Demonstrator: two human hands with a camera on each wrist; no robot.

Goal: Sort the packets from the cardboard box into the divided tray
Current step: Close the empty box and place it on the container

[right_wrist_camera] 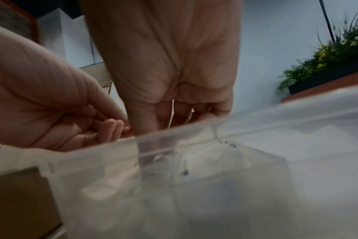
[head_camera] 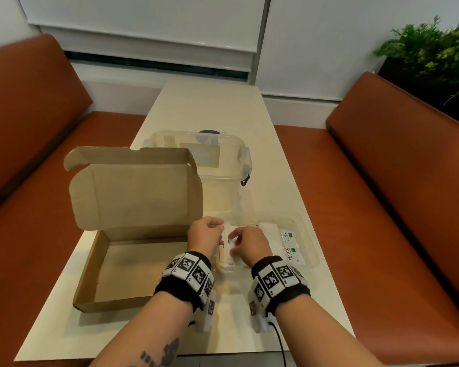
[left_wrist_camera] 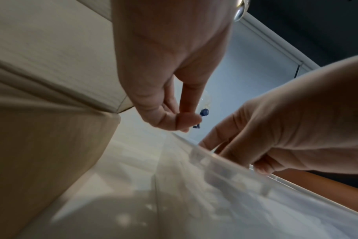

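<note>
The open cardboard box (head_camera: 133, 260) lies on the left of the table, and its visible floor looks bare. Right of it sits the clear divided tray (head_camera: 312, 242). White sugar packets (head_camera: 227, 250) stand in its left compartment, and Stevia packets (head_camera: 289, 245) lie in its right one. Both hands hover over the left compartment. My right hand (head_camera: 236, 239) pinches a thin white packet (right_wrist_camera: 172, 113) on edge between thumb and fingers (right_wrist_camera: 204, 116). My left hand (head_camera: 219, 229) is beside it, fingers (right_wrist_camera: 112, 129) curled into the palm, and nothing shows in them.
A clear lidded storage container (head_camera: 217, 165) stands behind the box lid. Orange benches (head_camera: 382, 207) run along both long sides of the narrow table (head_camera: 270, 160). A green plant (head_camera: 429, 54) sits at the far right.
</note>
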